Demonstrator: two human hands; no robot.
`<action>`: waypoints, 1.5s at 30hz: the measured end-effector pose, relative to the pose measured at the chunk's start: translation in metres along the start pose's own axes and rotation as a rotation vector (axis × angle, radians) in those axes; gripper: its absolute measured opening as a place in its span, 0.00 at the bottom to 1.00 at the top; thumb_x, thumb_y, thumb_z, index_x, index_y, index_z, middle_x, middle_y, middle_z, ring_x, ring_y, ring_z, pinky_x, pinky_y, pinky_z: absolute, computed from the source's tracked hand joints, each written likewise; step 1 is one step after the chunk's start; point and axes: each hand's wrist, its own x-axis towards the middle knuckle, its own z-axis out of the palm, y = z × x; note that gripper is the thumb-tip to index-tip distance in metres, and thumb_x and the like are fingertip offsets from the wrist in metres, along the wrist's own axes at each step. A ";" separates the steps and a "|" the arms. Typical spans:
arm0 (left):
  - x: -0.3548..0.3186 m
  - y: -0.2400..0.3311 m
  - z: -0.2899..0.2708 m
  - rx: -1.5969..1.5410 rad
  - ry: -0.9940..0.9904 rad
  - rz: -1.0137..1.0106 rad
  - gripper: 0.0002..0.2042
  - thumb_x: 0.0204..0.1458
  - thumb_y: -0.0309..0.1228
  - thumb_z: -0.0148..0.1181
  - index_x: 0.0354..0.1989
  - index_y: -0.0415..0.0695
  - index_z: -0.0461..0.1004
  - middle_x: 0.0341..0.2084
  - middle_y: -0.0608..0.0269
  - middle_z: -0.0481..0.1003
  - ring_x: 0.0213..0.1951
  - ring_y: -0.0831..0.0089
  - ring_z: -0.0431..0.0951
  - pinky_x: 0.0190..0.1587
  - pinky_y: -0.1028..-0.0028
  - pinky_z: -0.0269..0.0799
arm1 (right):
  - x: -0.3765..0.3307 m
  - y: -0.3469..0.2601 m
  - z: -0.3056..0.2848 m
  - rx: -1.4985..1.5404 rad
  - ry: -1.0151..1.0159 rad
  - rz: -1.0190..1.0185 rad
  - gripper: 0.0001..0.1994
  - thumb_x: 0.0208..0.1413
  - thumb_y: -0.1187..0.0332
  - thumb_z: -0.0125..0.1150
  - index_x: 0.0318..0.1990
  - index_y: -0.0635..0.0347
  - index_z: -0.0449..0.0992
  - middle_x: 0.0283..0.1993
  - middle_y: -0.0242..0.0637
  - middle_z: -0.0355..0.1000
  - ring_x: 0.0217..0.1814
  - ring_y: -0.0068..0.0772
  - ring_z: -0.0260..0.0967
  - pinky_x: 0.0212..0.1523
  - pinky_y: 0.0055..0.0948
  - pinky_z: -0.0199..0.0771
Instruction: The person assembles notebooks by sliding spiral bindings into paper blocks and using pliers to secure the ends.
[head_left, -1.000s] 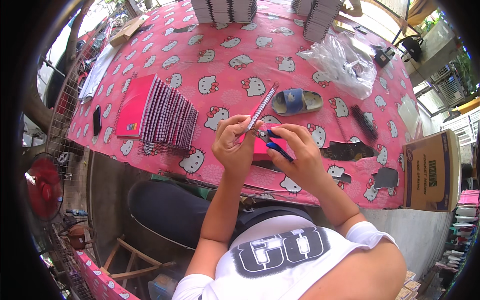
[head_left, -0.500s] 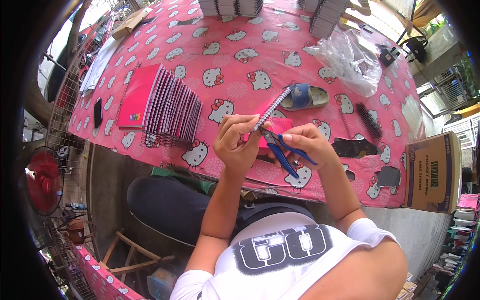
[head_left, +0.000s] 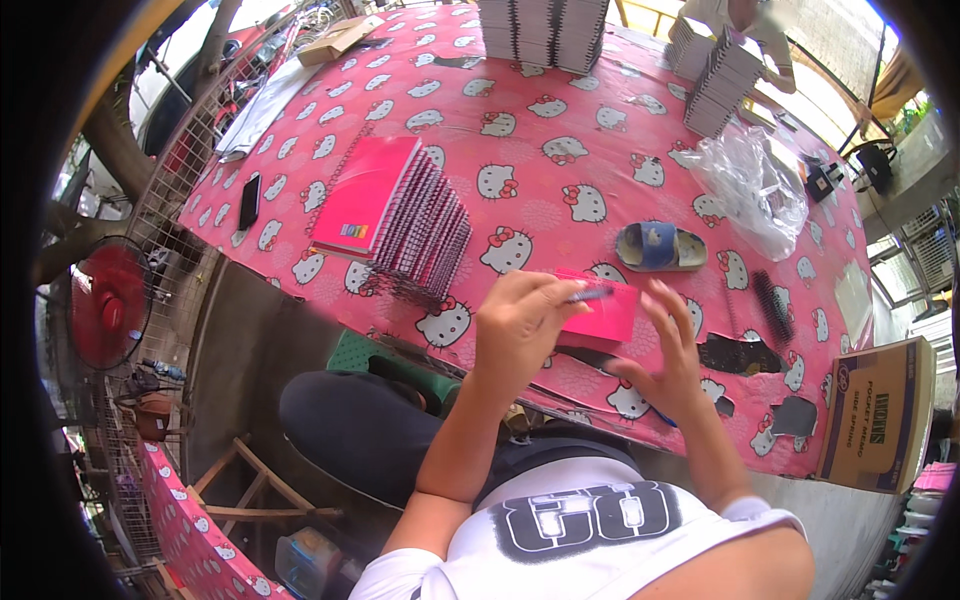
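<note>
With fingers curled down to meet the thumb, pinches a narrow dark strip [head_left: 592, 294] in the left hand [head_left: 518, 315], too blurred to name; points it rightward across a pink notebook [head_left: 608, 322], cannot tell whether touching its cover

Holds the right hand [head_left: 668, 355] wide, thumb well apart from the fingers, fingertips near the notebook's right edge, gripping nothing visible between them; shows just a blue sliver [head_left: 662, 416] below the palm, mostly hidden, cannot tell whether held or lying on the table

Has the notebook flat on a pink tablecloth [head_left: 545, 215] printed with white cat heads, between the hands, near the table's front edge and just short of a blue slipper [head_left: 660, 247]

Shows to the left a stack of pink spiral-bound notebooks [head_left: 370, 195], and farther left a black phone [head_left: 250, 202]; to the right, a clear plastic bag [head_left: 760, 195], a long dark bristly thing [head_left: 772, 310] and a cardboard box [head_left: 872, 415]; toward the far side, tall stacks of white-paged pads [head_left: 545, 40], with another person [head_left: 776, 50] partly in view
</note>
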 end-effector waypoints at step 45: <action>-0.035 -0.067 0.095 -0.326 0.117 -0.389 0.37 0.46 0.13 0.50 0.67 0.42 0.46 0.64 0.48 0.52 0.66 0.56 0.56 0.67 0.60 0.50 | -0.025 0.091 0.054 0.418 0.152 0.457 0.13 0.52 0.87 0.56 0.38 0.61 0.61 0.39 0.35 0.66 0.40 0.21 0.64 0.41 0.22 0.69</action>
